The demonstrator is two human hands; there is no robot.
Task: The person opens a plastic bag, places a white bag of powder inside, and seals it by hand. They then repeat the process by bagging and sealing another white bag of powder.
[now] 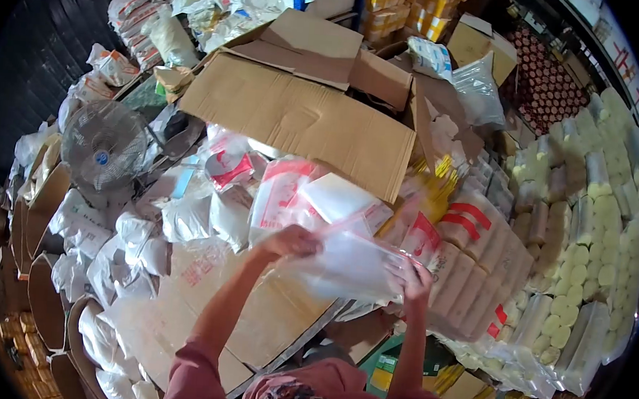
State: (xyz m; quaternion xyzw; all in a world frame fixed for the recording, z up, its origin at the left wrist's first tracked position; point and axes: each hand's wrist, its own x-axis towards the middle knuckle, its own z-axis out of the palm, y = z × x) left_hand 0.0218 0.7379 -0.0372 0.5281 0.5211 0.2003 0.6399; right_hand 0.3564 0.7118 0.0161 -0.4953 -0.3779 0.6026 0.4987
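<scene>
Between my two hands stretches a clear plastic bag (359, 266), blurred in part by motion. The fingers of my left hand (292, 242) are closed on its left edge. My right hand (409, 278) grips the other side of the bag near its reddish top edge. Just beyond my left hand lies a clear bag with red print (288, 186), and beside it a white packet (342, 198). Under my forearms is a flat cardboard sheet (208, 284) partly covered with clear plastic.
A large open cardboard box (296, 115) stands across the bench. A fan (104, 141) and several white filled bags (187, 215) are at the left. At the right are wrapped packs with red bands (460, 274) and stacked pale rolls (573, 272). Yellow packaging (436, 190) lies near the box.
</scene>
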